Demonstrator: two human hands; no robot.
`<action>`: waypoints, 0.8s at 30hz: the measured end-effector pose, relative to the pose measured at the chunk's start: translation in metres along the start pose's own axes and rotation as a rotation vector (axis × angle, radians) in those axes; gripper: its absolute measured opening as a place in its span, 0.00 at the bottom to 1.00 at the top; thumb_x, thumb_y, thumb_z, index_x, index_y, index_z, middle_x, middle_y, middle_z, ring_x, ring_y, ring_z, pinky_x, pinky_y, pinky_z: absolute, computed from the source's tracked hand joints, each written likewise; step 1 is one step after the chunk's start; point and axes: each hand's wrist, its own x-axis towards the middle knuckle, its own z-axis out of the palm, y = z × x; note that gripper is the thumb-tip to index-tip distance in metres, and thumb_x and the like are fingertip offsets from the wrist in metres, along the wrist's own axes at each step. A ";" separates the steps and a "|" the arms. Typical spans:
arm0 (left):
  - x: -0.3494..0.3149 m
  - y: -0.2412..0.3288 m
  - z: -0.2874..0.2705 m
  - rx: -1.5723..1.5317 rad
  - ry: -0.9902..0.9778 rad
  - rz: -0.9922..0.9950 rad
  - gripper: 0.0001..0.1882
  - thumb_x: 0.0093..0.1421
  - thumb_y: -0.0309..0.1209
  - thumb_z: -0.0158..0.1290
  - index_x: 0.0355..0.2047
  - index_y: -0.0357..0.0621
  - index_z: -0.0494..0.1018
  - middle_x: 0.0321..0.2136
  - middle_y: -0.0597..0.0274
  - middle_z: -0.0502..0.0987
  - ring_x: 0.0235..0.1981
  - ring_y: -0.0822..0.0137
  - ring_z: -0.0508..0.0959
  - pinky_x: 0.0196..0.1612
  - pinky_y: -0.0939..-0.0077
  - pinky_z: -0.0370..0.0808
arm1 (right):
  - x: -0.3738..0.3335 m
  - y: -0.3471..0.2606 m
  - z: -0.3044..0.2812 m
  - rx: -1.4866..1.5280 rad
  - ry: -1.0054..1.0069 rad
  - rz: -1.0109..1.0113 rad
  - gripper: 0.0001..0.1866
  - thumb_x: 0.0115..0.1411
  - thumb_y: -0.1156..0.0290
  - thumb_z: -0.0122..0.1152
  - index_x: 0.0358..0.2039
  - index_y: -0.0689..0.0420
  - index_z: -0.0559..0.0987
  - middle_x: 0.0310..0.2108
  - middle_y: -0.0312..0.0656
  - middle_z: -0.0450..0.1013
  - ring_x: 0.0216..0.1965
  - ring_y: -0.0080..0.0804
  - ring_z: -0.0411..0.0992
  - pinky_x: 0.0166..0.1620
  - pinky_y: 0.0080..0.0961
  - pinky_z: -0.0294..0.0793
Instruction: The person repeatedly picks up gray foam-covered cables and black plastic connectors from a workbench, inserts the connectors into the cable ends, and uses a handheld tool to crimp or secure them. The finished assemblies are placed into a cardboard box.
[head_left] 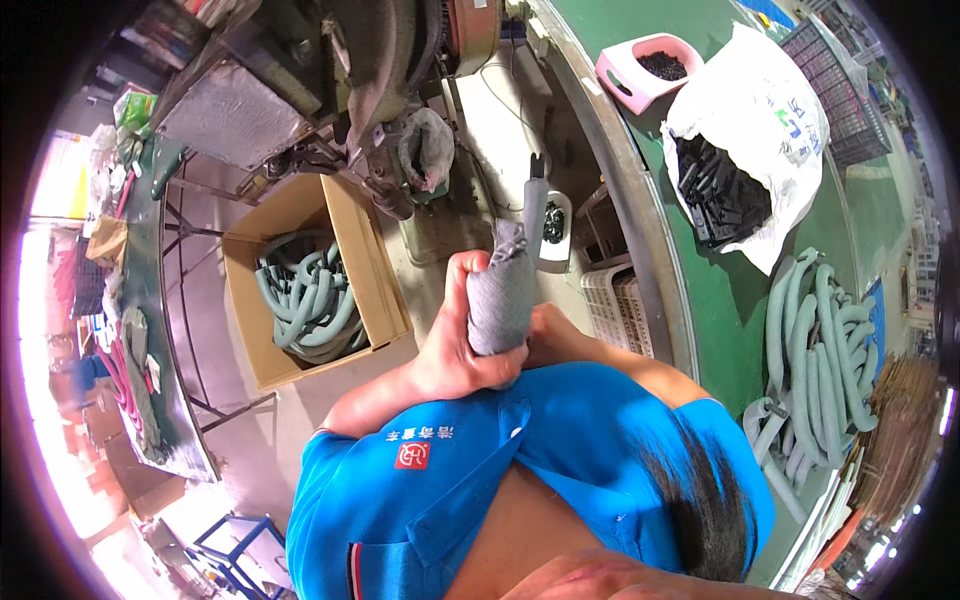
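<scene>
My left hand is closed round a thick roll of grey cloth in front of my chest. Its thumb lies across the lower end, and the cloth bunches at the top. Just behind the roll, on its right, is my right hand; its fingers are hidden, so its grip cannot be made out. A thin grey foam-covered tube with a dark forked tip stands up beside the cloth. Where its lower end goes is hidden behind the roll.
An open cardboard box of grey-green tubes stands at left, below a machine. On the green table at right are a pink scoop-like container, a white sack of black parts and a pile of tubes. A crate stands below.
</scene>
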 end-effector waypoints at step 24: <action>-0.023 -0.017 -0.002 0.268 0.000 0.260 0.38 0.43 0.14 0.57 0.48 0.52 0.49 0.47 0.54 0.64 0.38 0.70 0.69 0.37 0.78 0.70 | 0.020 -0.112 -0.021 0.638 0.464 -0.109 0.22 0.51 0.74 0.69 0.44 0.60 0.68 0.41 0.40 0.69 0.38 0.20 0.70 0.41 0.21 0.71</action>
